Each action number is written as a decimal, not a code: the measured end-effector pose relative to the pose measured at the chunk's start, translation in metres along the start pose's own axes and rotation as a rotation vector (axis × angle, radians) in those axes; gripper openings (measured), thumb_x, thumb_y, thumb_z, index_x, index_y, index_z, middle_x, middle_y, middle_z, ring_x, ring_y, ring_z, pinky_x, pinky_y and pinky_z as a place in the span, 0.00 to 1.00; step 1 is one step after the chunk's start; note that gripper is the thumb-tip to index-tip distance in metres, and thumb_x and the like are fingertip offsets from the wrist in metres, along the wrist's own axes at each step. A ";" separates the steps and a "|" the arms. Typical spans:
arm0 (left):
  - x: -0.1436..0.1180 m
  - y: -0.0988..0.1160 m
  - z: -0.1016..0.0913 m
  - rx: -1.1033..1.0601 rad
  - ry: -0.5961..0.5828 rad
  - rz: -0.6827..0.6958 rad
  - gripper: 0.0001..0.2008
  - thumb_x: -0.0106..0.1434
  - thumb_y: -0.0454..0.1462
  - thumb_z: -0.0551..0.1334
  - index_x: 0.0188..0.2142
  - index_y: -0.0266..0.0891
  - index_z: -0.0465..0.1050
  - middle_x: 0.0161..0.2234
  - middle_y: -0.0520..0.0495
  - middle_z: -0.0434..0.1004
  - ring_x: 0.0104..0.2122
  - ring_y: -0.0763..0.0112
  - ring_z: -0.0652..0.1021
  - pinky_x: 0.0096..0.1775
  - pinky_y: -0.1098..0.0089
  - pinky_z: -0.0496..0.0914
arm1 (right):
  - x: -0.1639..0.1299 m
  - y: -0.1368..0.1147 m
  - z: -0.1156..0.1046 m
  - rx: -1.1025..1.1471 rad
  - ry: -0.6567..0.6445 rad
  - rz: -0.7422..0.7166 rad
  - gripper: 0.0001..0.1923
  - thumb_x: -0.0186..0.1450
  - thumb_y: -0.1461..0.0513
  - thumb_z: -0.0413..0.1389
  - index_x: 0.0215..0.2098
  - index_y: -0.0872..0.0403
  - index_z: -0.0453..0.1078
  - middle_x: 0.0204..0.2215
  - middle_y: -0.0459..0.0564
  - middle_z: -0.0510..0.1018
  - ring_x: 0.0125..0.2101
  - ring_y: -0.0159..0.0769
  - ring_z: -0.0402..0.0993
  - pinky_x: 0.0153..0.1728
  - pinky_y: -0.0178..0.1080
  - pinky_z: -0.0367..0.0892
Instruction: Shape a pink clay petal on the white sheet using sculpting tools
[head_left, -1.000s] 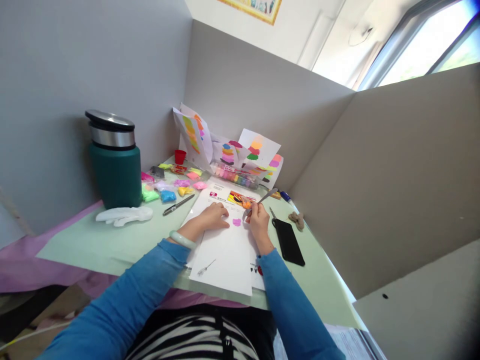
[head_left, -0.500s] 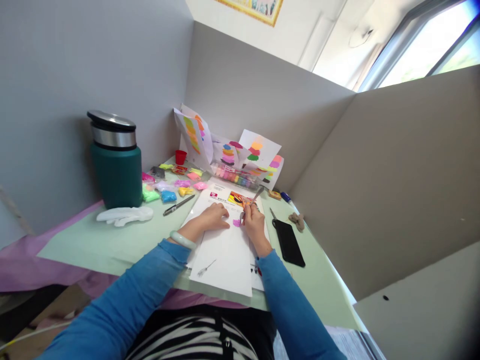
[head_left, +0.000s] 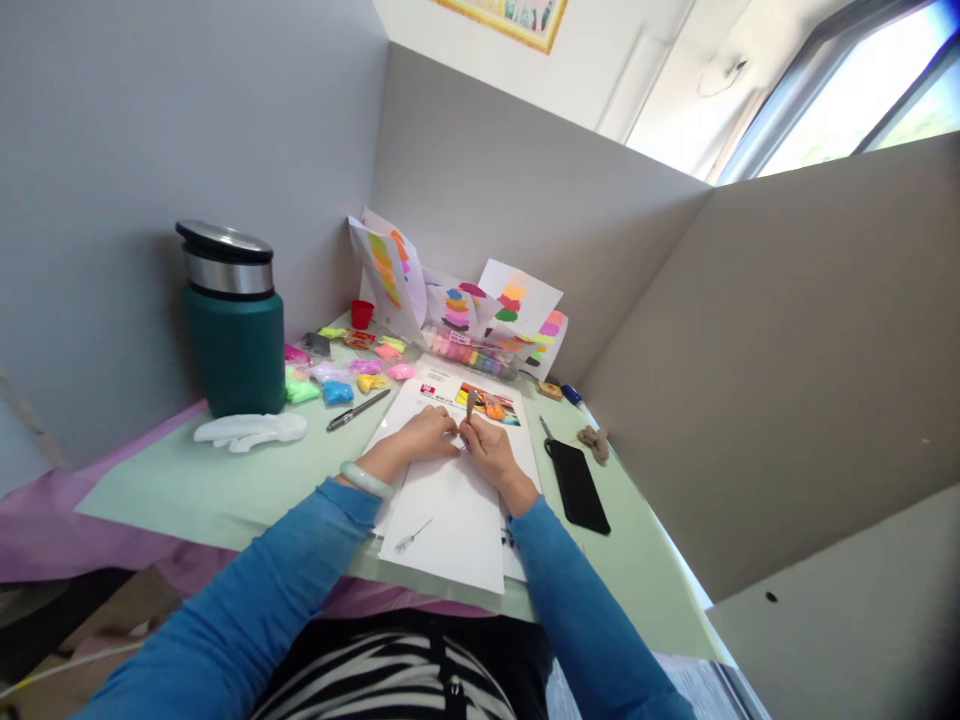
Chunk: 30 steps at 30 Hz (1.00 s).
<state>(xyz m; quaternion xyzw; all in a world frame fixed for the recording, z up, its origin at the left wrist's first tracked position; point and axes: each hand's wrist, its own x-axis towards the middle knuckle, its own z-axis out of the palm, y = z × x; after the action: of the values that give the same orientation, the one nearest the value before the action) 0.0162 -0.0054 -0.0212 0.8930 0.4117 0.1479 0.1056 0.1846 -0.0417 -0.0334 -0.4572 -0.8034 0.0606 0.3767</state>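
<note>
My right hand is closed around a slim metal tool with a flat, blade-like upper end; its lower end is hidden by my fingers. Just to its left, my left hand rests on the white paper, fingers reaching forward and apart from the palm. The fingertips of both hands nearly meet, and the purple patch on the paper is covered there. An orange lump lies on the printed picture beyond my right hand. A small grey drawing marks the paper's near end.
Several bags of coloured clay lie back left, by a pen, a white glove and a green flask. At right are a black phone-like slab and a grey lump. Painted sheets lean on the partition.
My right hand has moved left with the tool, over the purple patch, close to my left hand. The tool is tipped more upright. The orange lump shows more fully. My left hand has stayed put.
</note>
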 end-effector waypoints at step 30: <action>-0.002 -0.001 -0.001 -0.066 -0.016 -0.008 0.19 0.55 0.43 0.63 0.45 0.40 0.75 0.47 0.42 0.72 0.49 0.58 0.70 0.51 0.66 0.64 | -0.005 0.020 -0.018 0.215 0.412 0.518 0.17 0.61 0.51 0.51 0.23 0.54 0.66 0.12 0.42 0.64 0.16 0.30 0.61 0.20 0.33 0.56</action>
<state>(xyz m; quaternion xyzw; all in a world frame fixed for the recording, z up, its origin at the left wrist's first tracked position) 0.0141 -0.0060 -0.0211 0.8886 0.4094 0.1539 0.1387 0.2112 -0.0383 -0.0321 -0.6065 -0.5568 0.1449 0.5488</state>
